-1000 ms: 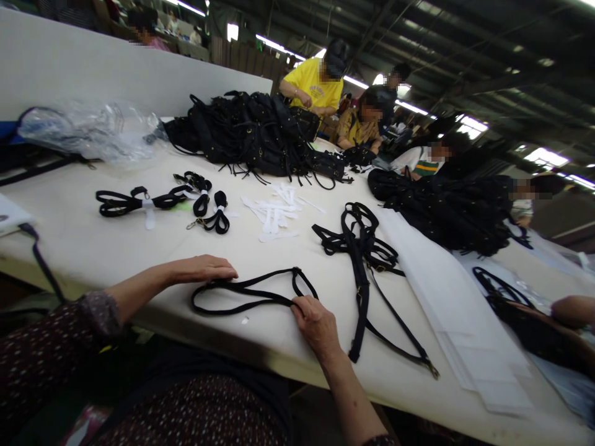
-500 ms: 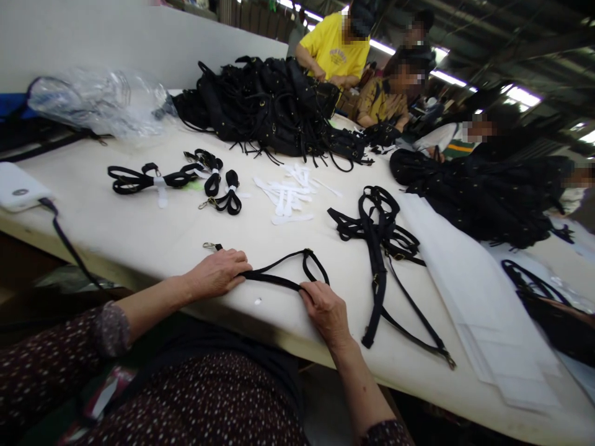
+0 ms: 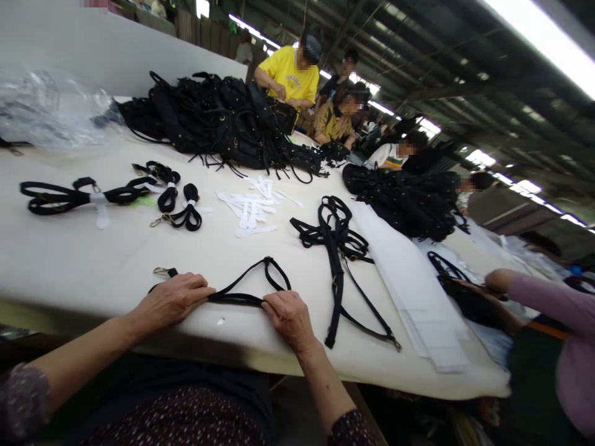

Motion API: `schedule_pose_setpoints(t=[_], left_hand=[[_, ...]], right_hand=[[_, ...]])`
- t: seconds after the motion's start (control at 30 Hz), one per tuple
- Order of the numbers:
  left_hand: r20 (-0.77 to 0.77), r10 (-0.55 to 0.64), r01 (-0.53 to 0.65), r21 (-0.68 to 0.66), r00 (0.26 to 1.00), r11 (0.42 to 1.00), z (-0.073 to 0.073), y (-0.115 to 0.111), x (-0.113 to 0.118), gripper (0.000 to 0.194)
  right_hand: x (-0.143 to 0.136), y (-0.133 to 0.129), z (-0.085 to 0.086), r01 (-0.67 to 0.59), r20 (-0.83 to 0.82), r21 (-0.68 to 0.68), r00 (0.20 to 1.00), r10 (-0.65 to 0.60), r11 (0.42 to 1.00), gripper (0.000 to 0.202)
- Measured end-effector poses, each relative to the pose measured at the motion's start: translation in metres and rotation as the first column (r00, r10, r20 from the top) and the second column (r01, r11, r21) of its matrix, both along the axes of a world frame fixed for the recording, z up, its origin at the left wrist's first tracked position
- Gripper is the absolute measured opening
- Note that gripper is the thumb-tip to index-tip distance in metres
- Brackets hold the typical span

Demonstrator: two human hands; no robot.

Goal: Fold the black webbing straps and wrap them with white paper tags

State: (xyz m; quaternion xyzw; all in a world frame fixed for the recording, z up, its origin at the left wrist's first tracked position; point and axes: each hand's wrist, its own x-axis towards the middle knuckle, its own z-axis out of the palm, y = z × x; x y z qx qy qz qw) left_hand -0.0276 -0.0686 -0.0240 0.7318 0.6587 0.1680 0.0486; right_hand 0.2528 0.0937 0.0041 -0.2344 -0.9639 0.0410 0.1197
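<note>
Black bags lie in one large pile along the far side of the table and in a second pile farther right; clear plastic wrap sits to the left of the first. Three bundled straps, banded in white, lie ahead of the left hand, with white paper strips to the right of them. A tangle of black straps lies just beyond the right hand to its right, bordered by overlapping white sheets; together these obstruct that side. A co-worker's lilac sleeve reaches in at far right, and a person in a yellow shirt stands behind the first pile. The black strap under handling lies near the front edge of the table, between the hands. The left fingers are bent and close together over it, its metal clasp showing just beyond that hand. The right thumb and fingers are pinched on the other end, beside a raised loop. Both forearms cross the rounded front edge, where a small white scrap lies. Pale tabletop extends from the hands to the bundled straps and paper strips.
</note>
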Motion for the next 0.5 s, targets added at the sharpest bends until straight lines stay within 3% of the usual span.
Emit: schedule_pose_setpoints(t=[0.1, 0.27, 0.5], left_hand=[[0.017, -0.005, 0.006, -0.008, 1.000, 1.000, -0.006, 0.001, -0.002, 0.031], [0.053, -0.005, 0.004, 0.019, 0.999, 1.000, -0.009, 0.003, -0.002, 0.031], [-0.008, 0.093, -0.093, 0.059, 0.996, 0.994, -0.003, 0.004, 0.012, 0.031]], right_hand=[[0.007, 0.012, 0.006, 0.147, 0.030, 0.029, 0.989, -0.147, 0.989, 0.017], [0.011, 0.034, 0.016, 0.489, 0.159, 0.031, 0.859, -0.487, 0.872, 0.008], [0.008, 0.050, 0.026, 0.589, 0.188, -0.077, 0.801, -0.568, 0.805, 0.011]])
